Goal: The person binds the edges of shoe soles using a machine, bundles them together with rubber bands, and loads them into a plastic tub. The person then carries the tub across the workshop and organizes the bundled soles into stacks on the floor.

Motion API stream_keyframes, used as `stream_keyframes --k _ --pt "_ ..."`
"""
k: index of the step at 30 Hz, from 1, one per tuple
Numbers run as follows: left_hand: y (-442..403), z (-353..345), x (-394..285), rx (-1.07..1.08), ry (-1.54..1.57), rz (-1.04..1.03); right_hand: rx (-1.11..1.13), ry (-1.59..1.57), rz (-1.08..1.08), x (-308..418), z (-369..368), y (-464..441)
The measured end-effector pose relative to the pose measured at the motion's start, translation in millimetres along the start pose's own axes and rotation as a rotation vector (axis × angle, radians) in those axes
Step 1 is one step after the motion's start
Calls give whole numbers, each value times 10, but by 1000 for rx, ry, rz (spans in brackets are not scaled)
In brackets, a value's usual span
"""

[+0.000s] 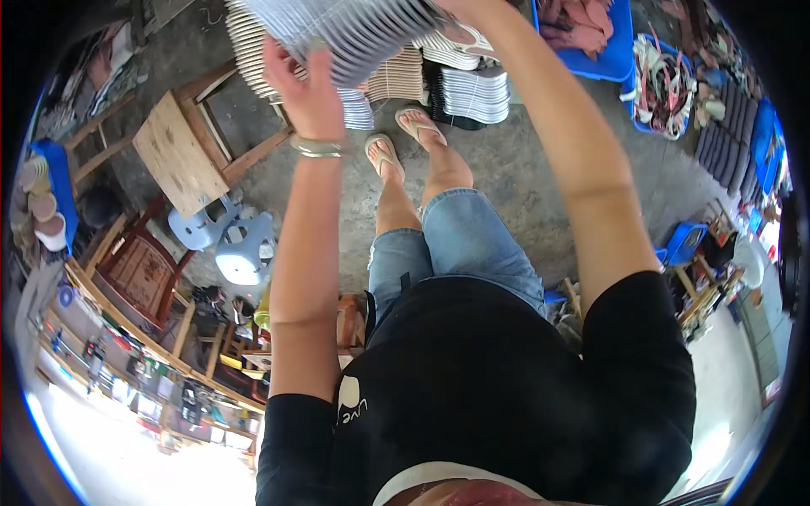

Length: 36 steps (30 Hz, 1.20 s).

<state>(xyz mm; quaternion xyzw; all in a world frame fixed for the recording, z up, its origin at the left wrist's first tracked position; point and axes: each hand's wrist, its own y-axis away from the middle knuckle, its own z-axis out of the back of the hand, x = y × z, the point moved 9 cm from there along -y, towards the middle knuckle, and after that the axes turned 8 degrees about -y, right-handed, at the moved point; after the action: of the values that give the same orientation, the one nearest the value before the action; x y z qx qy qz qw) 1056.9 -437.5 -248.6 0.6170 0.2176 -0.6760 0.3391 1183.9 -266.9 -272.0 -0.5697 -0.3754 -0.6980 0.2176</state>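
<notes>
A thick stack of thin grey layered pieces, like shoe soles (350,38), spans the top of the view between my hands. My left hand (302,93), below a bracelet-banded wrist, is closed against the stack's lower left side; motion slightly smears its fingers. At the stack's upper right end is my right hand (462,8), its fingertips hidden behind the pieces and the frame edge. Beneath it on the floor stand a beige stack (395,74) and a white stack (477,94) of similar pieces, bound with thin string.
A wooden stool (179,152) stands left of my feet, with grey-blue plastic stools (243,249) near it. To the right are a blue bin (603,63) of pink pieces, a basket of straps (662,88) and dark stacked pieces (727,139). Cluttered wooden shelving (160,363) runs along the lower left.
</notes>
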Motion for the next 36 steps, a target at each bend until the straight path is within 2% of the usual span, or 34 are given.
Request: stream_keyframes --k 1,2,4,5,6,8,9,11,15,17,18,19,21,22,24,26,27,28,29,30,31,33,34,36 --pt "176 -158 -96 100 -275 -166 -102 -450 40 -383 94 317" --pt "351 -389 -125 200 -542 -346 -253 -623 -93 -767 124 731" --pt "753 -824 115 395 -629 -495 -617 -1041 -245 -1520 72 1571" --pt "966 -1012 320 510 -679 -484 -744 -1243 -293 -1940 -54 1915" --pt "1193 -1177 530 624 -732 -473 -843 -1314 -352 -2328 -202 2261" --pt "1646 -1433 877 860 -755 -449 -948 -1566 -286 -2943 -575 2812" --pt "1795 -1517 938 883 -760 -471 -955 -1638 -243 -3158 -732 2987" --pt "2161 -1678 1097 1066 -713 -475 -975 -1782 -71 -3285 -910 3194" --pt "2440 -1863 1215 1211 -620 -488 -1073 -1907 84 -3620 -1003 3293" --pt "2399 -1732 1200 1124 -657 -475 -1193 -1883 77 -3856 -851 3196" --pt "2400 -1615 1266 1103 -701 -512 -1217 -1739 45 -4112 -785 3131" --pt "2420 -1458 1340 1112 -709 -514 -1223 -1750 48 -4293 -748 3048" --pt "2411 -1026 1616 1174 -794 -326 -1227 -1439 -539 -4639 -939 3016" --pt "2439 -764 1736 1211 -874 -299 -1255 -1387 -585 -4497 -945 3042" --pt "2525 -198 1916 1298 -1019 -264 -1108 -1049 -704 -4585 -1092 3162" --pt "2622 348 1988 1372 -1131 -206 -841 -525 -786 -4724 -1351 3325" --pt "2667 598 2000 1393 -1174 -154 -740 -374 -809 -4760 -1536 3486" --pt "2688 791 1952 1377 -1168 -158 -665 -274 -821 -4789 -1716 3666" --pt "2732 1027 1967 1401 -1174 -34 -725 -327 -787 -5001 -1950 3947" --pt "2787 1245 1985 1424 -1176 91 -634 -199 -836 -4786 -1988 4128" --pt "2816 1401 1952 1410 -1172 90 -542 -69 -881 -4572 -1985 4288" --pt "2867 1737 1952 1334 -1136 348 -176 211 -700 -4761 -2326 4471" --pt "2847 1758 1888 1313 -1127 337 -173 229 -683 -4725 -2259 4535" --pt "2834 1854 1736 1215 -989 442 -38 140 -729 -4595 -2358 4657"
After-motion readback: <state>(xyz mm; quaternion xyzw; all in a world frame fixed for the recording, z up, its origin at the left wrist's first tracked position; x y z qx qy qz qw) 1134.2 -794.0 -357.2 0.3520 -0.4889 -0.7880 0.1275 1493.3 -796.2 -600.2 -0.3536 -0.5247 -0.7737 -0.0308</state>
